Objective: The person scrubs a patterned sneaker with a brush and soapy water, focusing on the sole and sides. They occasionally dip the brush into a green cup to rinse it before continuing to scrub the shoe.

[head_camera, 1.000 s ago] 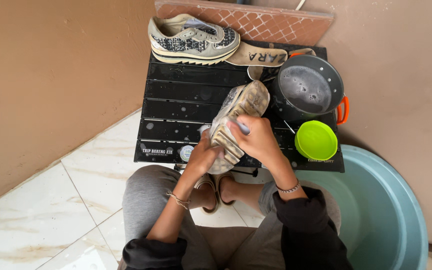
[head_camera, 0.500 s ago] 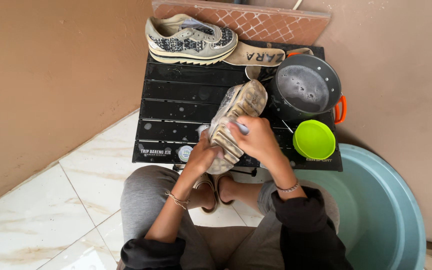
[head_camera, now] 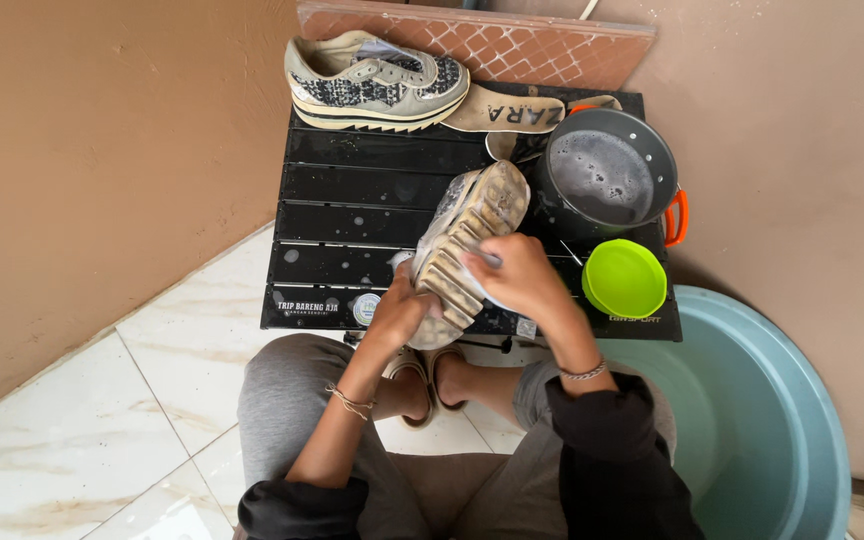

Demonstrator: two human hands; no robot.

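Both hands, left hand (head_camera: pixel 399 310) and right hand (head_camera: pixel 512 280), grip a ridged-soled sneaker (head_camera: pixel 467 235) above the slatted black table (head_camera: pixel 352 200).

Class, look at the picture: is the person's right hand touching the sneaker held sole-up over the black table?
Touching. The head view shows the right hand pressed flat on the ribbed sole of the sneaker, fingers overlapping it with no gap.

Lime-green bowl (head_camera: pixel 624 277), black slatted table (head_camera: pixel 352 200), beige speckled sneaker (head_camera: pixel 377 80).

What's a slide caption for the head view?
Both hands grip an upturned sneaker over a black table.
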